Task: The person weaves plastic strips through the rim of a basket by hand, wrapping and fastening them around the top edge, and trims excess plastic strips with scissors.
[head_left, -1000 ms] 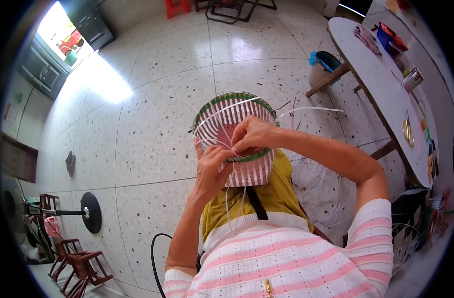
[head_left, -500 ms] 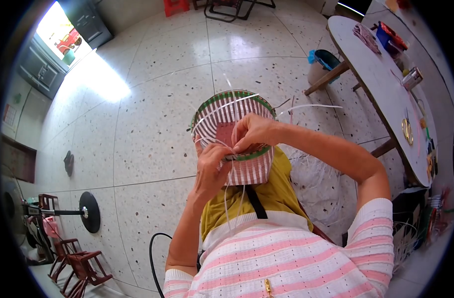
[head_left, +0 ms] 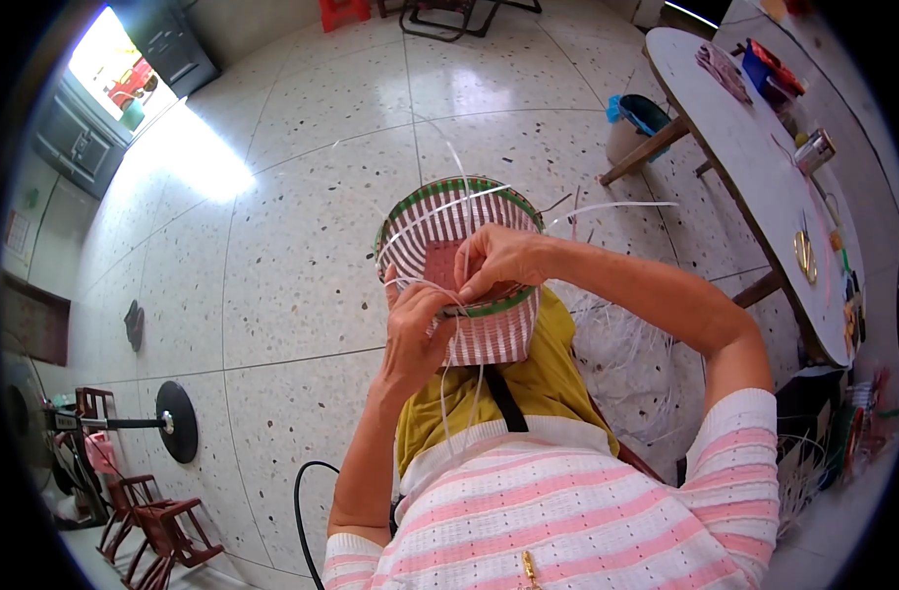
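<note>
A basket (head_left: 489,339) woven in pink and white stripes, with a green rim, rests in my lap with its opening tilted away. My left hand (head_left: 420,320) is at the near left of the rim, fingers closed on a white strip. Beside it, my right hand (head_left: 498,261) reaches over the rim, thumb and fingertips pinched on a white strip at the rim's inner edge. One white strip (head_left: 456,155) stands up past the far rim, and another (head_left: 621,205) sticks out to the right. Loose ends hang down over the yellow-green cloth (head_left: 557,379).
A long white table (head_left: 725,138) at the right holds gold-handled scissors (head_left: 804,258), a can (head_left: 814,152) and a cloth. A bin (head_left: 638,128) stands by its leg. Tangled white strips (head_left: 626,369) lie on the floor. Small chairs (head_left: 164,516) and a round black base (head_left: 177,422) are left.
A white strip has swung upright past the far rim. My hands stay at the near rim, with only slight finger movement. The view has shifted slightly.
</note>
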The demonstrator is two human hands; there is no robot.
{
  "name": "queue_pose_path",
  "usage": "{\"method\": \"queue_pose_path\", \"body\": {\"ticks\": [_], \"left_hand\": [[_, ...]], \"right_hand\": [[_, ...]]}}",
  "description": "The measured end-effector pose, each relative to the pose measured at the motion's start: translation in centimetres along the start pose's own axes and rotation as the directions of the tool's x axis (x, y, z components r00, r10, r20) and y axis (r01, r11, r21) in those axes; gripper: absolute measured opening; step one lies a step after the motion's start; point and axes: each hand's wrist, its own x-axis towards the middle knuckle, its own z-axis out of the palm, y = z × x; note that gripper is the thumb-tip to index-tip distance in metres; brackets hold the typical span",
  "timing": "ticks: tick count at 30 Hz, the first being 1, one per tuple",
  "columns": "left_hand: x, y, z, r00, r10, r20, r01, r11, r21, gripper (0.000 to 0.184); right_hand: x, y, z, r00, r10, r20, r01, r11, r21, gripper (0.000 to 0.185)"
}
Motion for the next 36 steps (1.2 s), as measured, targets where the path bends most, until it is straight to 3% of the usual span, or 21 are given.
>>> {"method": "queue_pose_path", "body": {"ticks": [9, 18, 20, 32, 36], "left_hand": [[0.18, 0.22, -0.11, 0.999, 0.031, 0.014, -0.032, 0.998, 0.047, 0.023], [0.23, -0.04, -0.16, 0.998, 0.059, 0.033, -0.061, 0.996, 0.058, 0.022], [0.30, 0.02, -0.25, 0.998, 0.043, 0.043, -0.046, 0.997, 0.054, 0.022], [0.42, 0.32, -0.27, 0.998, -0.045, 0.051, 0.045, 0.999, 0.007, 0.023], [0.42, 0.47, -0.24, 0.996, -0.067, 0.053, 0.067, 0.998, 0.005, 0.022]], "right_hand": [[-0.10, -0.11, -0.09, 0.996, 0.083, -0.022, -0.082, 0.996, 0.028, 0.017], [0.24, 0.08, -0.34, 0.992, 0.124, 0.020, -0.121, 0.986, -0.117, 0.017], [0.16, 0.23, -0.67, 0.995, 0.073, 0.067, -0.071, 0.997, -0.031, 0.018], [-0.39, 0.13, -0.41, 0.995, -0.034, 0.098, 0.027, 0.997, 0.071, 0.018], [-0.07, 0.27, -0.24, 0.998, -0.044, 0.032, 0.045, 0.999, -0.022, 0.018]]}}
